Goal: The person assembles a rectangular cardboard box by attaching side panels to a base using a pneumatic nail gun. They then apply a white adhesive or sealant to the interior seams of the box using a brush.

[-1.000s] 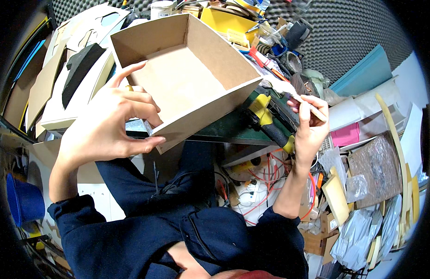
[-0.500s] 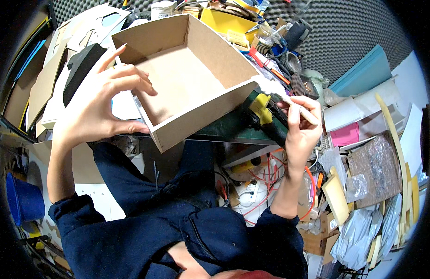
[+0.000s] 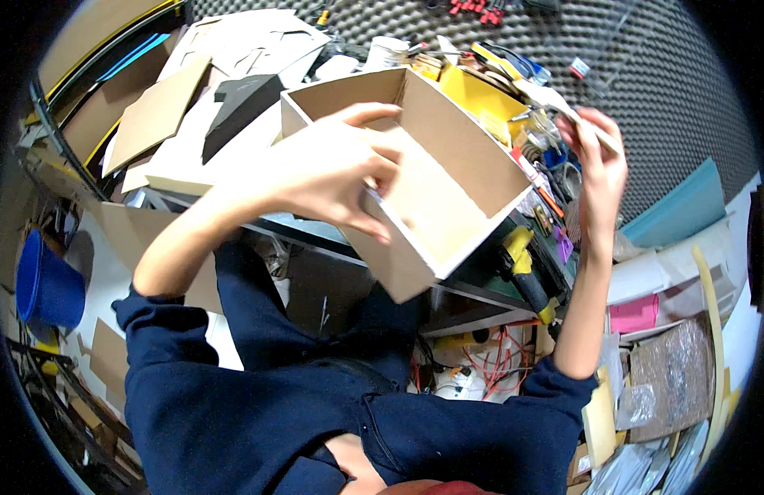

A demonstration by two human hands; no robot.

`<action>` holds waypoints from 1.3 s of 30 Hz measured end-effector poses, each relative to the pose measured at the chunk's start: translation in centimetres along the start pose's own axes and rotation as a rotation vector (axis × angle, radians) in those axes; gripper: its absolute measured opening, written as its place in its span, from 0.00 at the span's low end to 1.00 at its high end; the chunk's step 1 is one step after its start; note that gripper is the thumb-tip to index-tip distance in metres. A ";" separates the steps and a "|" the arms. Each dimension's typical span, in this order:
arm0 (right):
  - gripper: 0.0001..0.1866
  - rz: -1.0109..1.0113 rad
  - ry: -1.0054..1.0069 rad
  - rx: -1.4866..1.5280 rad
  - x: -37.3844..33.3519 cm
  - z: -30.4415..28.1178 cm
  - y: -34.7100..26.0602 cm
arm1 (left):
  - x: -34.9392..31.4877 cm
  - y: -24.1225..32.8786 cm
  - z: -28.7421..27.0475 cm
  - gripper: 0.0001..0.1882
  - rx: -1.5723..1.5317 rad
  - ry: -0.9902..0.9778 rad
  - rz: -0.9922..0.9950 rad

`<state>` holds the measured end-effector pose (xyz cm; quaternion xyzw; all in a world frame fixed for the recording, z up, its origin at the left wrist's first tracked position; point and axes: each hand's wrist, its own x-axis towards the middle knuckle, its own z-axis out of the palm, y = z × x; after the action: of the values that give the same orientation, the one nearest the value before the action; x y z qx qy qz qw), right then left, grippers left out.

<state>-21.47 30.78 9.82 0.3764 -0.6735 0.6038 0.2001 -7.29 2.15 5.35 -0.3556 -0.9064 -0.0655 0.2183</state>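
Note:
My left hand (image 3: 336, 169) grips the left wall of an open-topped brown box (image 3: 464, 144), its thumb outside the wall and its fingers reaching over the rim. The box is tilted above the near edge of the workbench, and its pale inner floor shows. Raised to the right of the box, my right hand (image 3: 598, 157) pinches what looks like a paintbrush (image 3: 555, 101), with a pale handle and a whitish flat end. That end points up and left, apart from the box.
Board offcuts (image 3: 163, 111) and a black angular piece (image 3: 237, 111) lie at the left. A white tub (image 3: 387, 52), a yellow bin (image 3: 473, 95) and a yellow-and-black tool (image 3: 522, 260) crowd the bench. On the floor stand a blue bucket (image 3: 47, 280) and tangled red cables (image 3: 501, 355).
The box has turned and shifted right in the view. The paintbrush has lifted away from the box's right corner, up and to the right. My left hand now reaches farther over the box wall.

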 end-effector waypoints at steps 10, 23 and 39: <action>0.12 0.180 -0.388 -0.125 16.7 11.8 11.4 | 4.6 7.4 4.4 0.09 0.436 0.080 -0.197; 0.15 0.563 -0.638 -0.369 20.4 17.8 16.7 | -11.7 5.0 9.6 0.07 -0.346 1.146 -0.813; 0.25 0.122 0.160 -0.220 -14.3 0.5 -1.1 | -8.9 3.4 10.4 0.31 -0.775 0.967 -0.852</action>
<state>-11.50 34.10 0.09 0.2612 -0.7391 0.5657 0.2559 -2.87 2.05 -8.06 0.0427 -0.6807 -0.6077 0.4070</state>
